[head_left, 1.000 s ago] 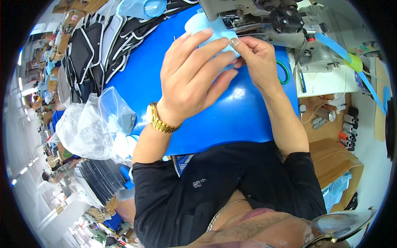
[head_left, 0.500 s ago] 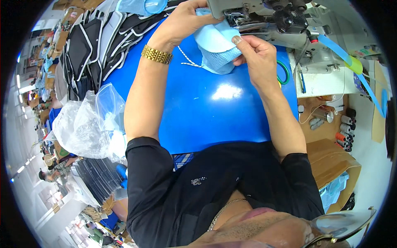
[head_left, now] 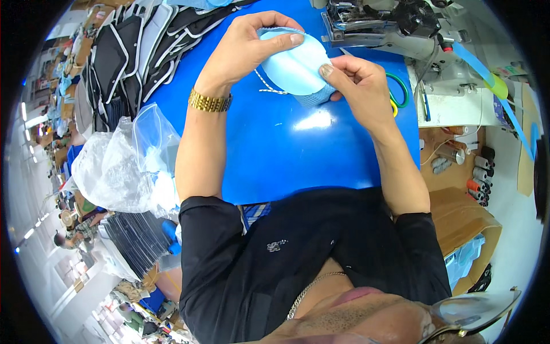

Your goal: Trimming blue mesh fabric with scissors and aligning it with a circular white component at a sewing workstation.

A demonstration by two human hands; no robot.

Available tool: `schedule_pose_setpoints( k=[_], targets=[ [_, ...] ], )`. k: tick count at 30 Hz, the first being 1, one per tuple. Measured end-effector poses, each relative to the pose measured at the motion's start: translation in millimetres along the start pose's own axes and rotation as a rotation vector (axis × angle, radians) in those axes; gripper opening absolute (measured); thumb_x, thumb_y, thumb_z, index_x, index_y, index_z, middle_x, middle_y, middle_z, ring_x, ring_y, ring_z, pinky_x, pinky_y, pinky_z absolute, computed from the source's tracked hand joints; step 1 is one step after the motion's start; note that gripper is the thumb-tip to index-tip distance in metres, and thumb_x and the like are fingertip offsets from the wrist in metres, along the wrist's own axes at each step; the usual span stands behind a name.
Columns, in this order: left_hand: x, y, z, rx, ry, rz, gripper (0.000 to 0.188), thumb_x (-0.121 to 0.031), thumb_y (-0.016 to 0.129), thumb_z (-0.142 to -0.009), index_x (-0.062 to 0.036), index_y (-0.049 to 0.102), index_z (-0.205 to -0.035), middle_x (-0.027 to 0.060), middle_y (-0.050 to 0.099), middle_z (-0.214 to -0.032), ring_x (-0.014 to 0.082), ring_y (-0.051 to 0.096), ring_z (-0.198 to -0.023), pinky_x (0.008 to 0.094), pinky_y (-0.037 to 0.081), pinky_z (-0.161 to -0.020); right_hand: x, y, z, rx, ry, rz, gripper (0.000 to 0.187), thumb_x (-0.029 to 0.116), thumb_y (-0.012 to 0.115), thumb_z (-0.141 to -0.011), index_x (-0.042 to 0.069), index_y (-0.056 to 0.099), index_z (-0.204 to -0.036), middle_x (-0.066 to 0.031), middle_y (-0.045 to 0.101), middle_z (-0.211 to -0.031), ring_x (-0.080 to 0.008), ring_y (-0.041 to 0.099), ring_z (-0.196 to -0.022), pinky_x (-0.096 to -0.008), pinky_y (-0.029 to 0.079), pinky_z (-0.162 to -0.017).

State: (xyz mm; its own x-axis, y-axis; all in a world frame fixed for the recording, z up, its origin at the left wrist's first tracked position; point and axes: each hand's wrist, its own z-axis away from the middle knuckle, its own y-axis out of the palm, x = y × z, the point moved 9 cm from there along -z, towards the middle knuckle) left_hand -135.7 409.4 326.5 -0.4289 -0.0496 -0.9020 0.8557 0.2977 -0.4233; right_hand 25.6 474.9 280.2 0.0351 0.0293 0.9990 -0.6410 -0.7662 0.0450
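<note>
Between my two hands is a small light-blue fabric pouch (head_left: 295, 66) with a smooth oval panel on top and mesh along its lower side. My left hand (head_left: 243, 49) grips its upper left edge, thumb lying on the panel. My right hand (head_left: 361, 83) pinches its right edge between thumb and fingers. A black-and-white cord (head_left: 272, 90) hangs from the pouch's left side. Just beyond, at the upper right, stands the sewing machine (head_left: 372, 26), apart from the pouch. The fingers behind the fabric are hidden.
Black panels with pale piping (head_left: 123, 57) are heaped at the left, above clear plastic bags (head_left: 114, 172). Green-handled scissors (head_left: 401, 92) lie right of my right hand on the blue table (head_left: 286, 160). Thread spools (head_left: 478, 178) and a cardboard box (head_left: 464, 218) are at the right.
The pouch has come away from the sewing machine, slightly toward me, and its oval panel now faces up more fully. Both hands still hold it; my left thumb now rests on the panel.
</note>
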Motion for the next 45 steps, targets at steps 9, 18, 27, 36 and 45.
schedule_pose_setpoints(
  k=[9, 18, 27, 36, 45],
  targets=[
    [-26.9, 10.0, 28.7, 0.029, -0.024, 0.01, 0.023, -0.021, 0.072, -0.089, -0.004, 0.069, -0.105, 0.0028, 0.07, -0.093, 0.0082, 0.066, -0.079, 0.0218, 0.054, -0.069, 19.4, 5.0, 7.8, 0.042, -0.157, 0.106, 0.019, 0.019, 0.074, -0.087, 0.002, 0.073, -0.093, -0.0036, 0.07, -0.075, -0.0053, 0.062, -0.064, -0.0184, 0.049, -0.057],
    [-27.1, 13.5, 30.1, 0.006, -0.001, -0.079, 0.02, -0.02, 0.07, -0.091, -0.0031, 0.072, -0.103, 0.0039, 0.071, -0.088, 0.0086, 0.068, -0.075, 0.0213, 0.055, -0.065, 20.6, 5.2, 14.5, 0.058, -0.158, 0.066, 0.019, 0.016, 0.075, -0.086, 0.0, 0.072, -0.095, -0.0057, 0.071, -0.077, -0.006, 0.065, -0.065, -0.0187, 0.05, -0.058],
    [-25.8, 17.2, 26.9, 0.024, -0.01, -0.1, 0.022, -0.021, 0.07, -0.091, -0.0037, 0.073, -0.104, 0.0054, 0.072, -0.087, 0.0098, 0.069, -0.073, 0.0218, 0.055, -0.062, 13.8, 2.5, 13.8, 0.088, -0.139, 0.054, 0.018, 0.016, 0.075, -0.086, 0.0, 0.072, -0.095, -0.0057, 0.071, -0.076, -0.0056, 0.063, -0.063, -0.0181, 0.049, -0.055],
    [-22.5, 17.3, 28.5, 0.036, -0.021, -0.055, 0.022, -0.022, 0.068, -0.093, -0.0047, 0.073, -0.106, 0.005, 0.072, -0.087, 0.0096, 0.068, -0.073, 0.0217, 0.054, -0.062, 12.4, 1.3, 13.4, 0.07, -0.145, 0.079, 0.018, 0.018, 0.076, -0.086, 0.002, 0.073, -0.091, -0.0054, 0.071, -0.074, -0.0049, 0.063, -0.062, -0.0169, 0.048, -0.054],
    [-21.6, 17.4, 24.3, 0.06, -0.033, -0.068, 0.023, -0.023, 0.068, -0.093, -0.0044, 0.073, -0.106, 0.0046, 0.072, -0.087, 0.0095, 0.068, -0.074, 0.0216, 0.054, -0.063, 12.3, -0.4, 13.1, 0.06, -0.143, 0.07, 0.019, 0.019, 0.077, -0.086, 0.001, 0.073, -0.092, -0.0059, 0.071, -0.074, -0.0055, 0.064, -0.062, -0.0169, 0.049, -0.053]
  ],
)
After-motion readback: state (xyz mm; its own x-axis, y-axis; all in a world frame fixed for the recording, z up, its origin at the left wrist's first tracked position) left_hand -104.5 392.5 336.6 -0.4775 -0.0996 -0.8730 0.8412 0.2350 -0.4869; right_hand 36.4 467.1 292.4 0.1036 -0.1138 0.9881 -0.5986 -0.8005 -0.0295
